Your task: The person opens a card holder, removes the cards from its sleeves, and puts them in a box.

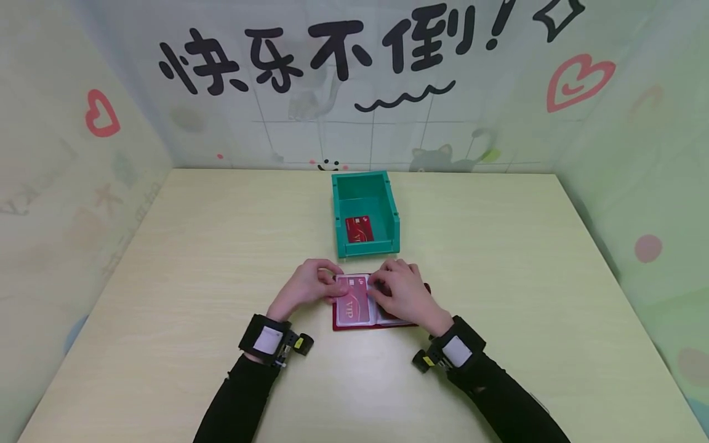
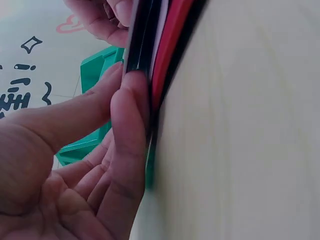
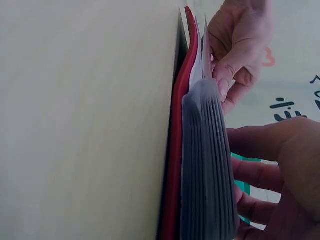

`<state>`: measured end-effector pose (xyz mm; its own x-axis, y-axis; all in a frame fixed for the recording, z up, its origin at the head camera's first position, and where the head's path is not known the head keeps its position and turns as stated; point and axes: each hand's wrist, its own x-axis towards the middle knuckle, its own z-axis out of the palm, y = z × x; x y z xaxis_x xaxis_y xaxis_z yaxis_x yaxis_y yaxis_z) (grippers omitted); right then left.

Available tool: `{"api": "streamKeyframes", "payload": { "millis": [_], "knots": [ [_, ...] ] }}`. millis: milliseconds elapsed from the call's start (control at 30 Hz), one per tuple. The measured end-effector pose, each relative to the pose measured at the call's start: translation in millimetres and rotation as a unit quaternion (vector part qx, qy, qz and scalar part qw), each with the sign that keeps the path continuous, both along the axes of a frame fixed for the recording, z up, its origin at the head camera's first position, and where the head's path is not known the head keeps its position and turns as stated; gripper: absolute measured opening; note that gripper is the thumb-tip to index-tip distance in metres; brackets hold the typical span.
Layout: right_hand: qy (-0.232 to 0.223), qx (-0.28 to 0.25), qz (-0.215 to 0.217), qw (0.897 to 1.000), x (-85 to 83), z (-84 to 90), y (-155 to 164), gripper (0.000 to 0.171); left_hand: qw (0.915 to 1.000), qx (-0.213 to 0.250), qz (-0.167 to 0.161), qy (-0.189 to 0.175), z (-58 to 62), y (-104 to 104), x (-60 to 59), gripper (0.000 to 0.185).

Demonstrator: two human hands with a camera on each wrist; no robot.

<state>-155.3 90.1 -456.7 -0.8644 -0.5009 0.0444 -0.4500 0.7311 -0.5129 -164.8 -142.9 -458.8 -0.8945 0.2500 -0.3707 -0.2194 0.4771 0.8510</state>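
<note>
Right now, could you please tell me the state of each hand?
Left hand: pinching the card holder.
Right hand: curled on the card holder's pages.

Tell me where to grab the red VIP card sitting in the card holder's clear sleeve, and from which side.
Pinch the VIP card at its far short edge, the end facing the green bin, coming from the bin side. It lies flat in a clear sleeve of the open red card holder, and both the left hand and right hand work at that far end, so the opening is probably there.

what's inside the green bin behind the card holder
One red card lies flat on the floor of the green bin. The bin's front wall hides the strip of floor just behind it.
</note>
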Motion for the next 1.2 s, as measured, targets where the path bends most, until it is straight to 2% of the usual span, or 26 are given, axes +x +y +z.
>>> {"api": "streamKeyframes", "payload": {
  "millis": [267, 400, 533, 800, 1200],
  "knots": [
    [-0.011, 0.044, -0.027, 0.999, 1.0, 3.3, -10.9, 0.031, 0.9994, -0.018, 0.02, -0.022, -3.9, -1.2, 1.2, 0.022],
    [-0.021, 0.06, -0.037, 0.997, -0.9, 4.9, -15.5, 0.034, 0.9984, -0.024, 0.035, -0.037, -5.0, -1.1, 1.8, 0.021],
    [-0.041, 0.066, -0.043, 0.996, -2.8, 5.6, -18.7, 0.034, 0.9985, -0.025, 0.034, -0.035, -5.6, -1.5, 2.0, 0.021],
    [-0.055, 0.065, -0.044, 0.995, -1.8, 7.8, -21.7, 0.032, 0.9984, -0.026, 0.032, -0.038, -6.5, -2.3, 0.2, 0.019],
    [-0.089, 0.021, -0.057, 0.994, -4.0, 3.5, -19.2, 0.029, 0.9987, -0.039, 0.017, -0.029, -5.6, -2.2, -0.7, 0.021]
  ]
}}
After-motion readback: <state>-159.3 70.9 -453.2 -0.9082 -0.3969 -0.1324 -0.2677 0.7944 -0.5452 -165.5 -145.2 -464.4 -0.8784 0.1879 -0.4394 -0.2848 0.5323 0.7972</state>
